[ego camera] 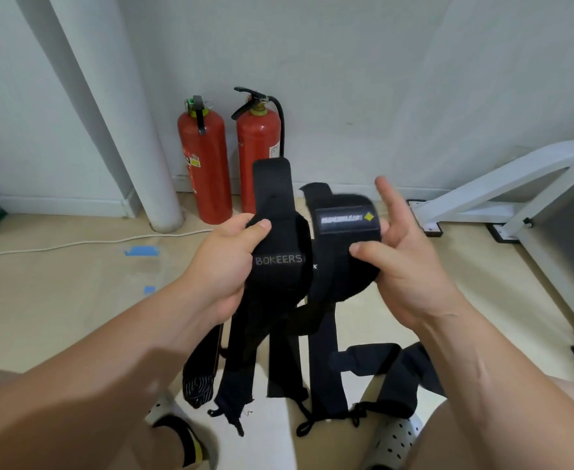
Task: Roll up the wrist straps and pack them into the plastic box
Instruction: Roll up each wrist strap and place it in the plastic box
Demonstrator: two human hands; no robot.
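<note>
Several black wrist straps (278, 276) hang bunched in front of me, their long tails dangling toward my knees. My left hand (226, 266) grips the strap marked BOKEERS, thumb across its top. My right hand (404, 262) holds a second strap with a white-lettered label (346, 220), thumb pressing its front while the index finger points up. A rolled strap (199, 378) hangs low at the left. No plastic box is in view.
Two red fire extinguishers (207, 164) stand against the white wall behind the straps. A white pillar (136, 147) rises at left, with a cable along the floor. A white table frame (516, 184) stands at right. My feet in perforated shoes (394, 442) show below.
</note>
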